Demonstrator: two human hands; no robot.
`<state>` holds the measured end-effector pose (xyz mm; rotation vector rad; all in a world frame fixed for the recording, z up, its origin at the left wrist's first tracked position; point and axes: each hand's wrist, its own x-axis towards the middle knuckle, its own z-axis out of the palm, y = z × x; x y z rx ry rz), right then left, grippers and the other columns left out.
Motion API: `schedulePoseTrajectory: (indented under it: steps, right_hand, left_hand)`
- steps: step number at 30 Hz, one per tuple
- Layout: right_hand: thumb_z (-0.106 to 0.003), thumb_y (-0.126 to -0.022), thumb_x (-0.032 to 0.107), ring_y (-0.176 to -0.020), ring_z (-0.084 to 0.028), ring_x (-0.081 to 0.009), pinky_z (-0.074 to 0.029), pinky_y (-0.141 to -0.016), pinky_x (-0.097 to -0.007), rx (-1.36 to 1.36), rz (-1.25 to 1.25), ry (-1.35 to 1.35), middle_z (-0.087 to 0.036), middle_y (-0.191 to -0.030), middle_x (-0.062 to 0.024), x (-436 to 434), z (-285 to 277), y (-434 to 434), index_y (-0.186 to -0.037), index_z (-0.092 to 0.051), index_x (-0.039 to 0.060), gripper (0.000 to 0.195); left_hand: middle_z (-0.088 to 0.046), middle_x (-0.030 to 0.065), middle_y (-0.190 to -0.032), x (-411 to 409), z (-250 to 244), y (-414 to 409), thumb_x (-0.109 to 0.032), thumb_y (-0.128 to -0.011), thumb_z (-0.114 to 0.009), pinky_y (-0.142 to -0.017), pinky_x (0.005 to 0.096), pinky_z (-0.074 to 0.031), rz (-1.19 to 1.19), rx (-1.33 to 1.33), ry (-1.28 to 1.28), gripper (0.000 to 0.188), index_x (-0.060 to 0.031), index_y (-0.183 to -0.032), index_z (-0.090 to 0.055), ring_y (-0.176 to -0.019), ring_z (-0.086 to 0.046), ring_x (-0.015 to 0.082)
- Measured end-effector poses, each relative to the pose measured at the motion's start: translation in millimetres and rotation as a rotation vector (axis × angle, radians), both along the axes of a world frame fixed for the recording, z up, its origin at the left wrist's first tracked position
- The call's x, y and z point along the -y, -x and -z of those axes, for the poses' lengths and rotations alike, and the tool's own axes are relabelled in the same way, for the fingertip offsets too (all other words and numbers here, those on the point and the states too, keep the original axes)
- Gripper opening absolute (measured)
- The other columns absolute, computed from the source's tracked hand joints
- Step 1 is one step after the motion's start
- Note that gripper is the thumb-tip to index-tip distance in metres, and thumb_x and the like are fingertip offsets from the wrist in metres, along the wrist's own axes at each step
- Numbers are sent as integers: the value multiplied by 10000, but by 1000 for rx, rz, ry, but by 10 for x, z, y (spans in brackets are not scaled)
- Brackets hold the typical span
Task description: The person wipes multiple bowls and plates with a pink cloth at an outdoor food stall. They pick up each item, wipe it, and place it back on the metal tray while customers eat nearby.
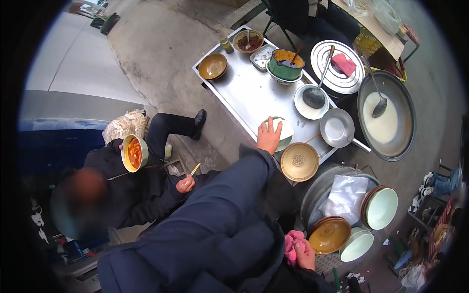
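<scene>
My left hand (268, 138) reaches over the near edge of the metal-topped table (253, 91), fingers spread on a flat white item (287, 129) in a pale green bowl (283, 145). I cannot tell whether that item is paper or plastic. Beside it, a tan patterned bowl (299, 161) sits at the table's corner. Low in the view, my right hand (305, 254) grips a crumpled pink cloth (293, 246). Right next to that hand are stacked brown bowls (329, 236) and pale green bowls (357, 244).
A seated person (135, 190) at left holds a bowl of red food (135, 153) and chopsticks. Right of the table stands a large pan of whitish liquid (381, 117) with a skimmer. A long-handled saucepan (337, 128), ladle (314, 98) and green enamel pot (287, 69) line the table's right side.
</scene>
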<state>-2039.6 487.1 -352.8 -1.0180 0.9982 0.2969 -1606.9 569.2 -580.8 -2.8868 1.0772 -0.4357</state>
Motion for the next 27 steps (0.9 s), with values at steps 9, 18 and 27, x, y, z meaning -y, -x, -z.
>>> schedulePoseTrajectory:
  steps: [9,18,27]
  right_hand:
    - [-522,-934,-56,-1437,-463,-263,-365,-1184,-375,425,-46,215,-433,-1585,-183,108,-399,-2060,-1594,-324,-33,689]
    - [-528,-947,82,-1458,-433,-364,-354,-1187,-377,671,-300,382,-449,-1528,-295,-248,-474,-4341,-1612,-322,84,697]
    - [-657,-948,174,-1352,-553,-379,-421,-1127,-414,649,-373,712,-516,-1472,-257,-153,-819,-3157,-1539,-402,-23,673]
  left_hand:
    - [-545,227,-1196,-193,-308,-510,-217,-761,-740,-934,475,-501,1,-694,125,823,-90,-1516,-438,-1073,-580,398]
    - [-702,184,-1230,-144,-975,-305,-114,-986,-617,-1027,395,-498,-663,-687,1555,449,8,-1417,-584,-1197,-662,320]
    - [-608,148,-1402,-1025,-1922,557,-294,-1097,-443,-1077,397,-488,-460,-1676,1733,480,-19,-1490,-467,-1285,-606,243]
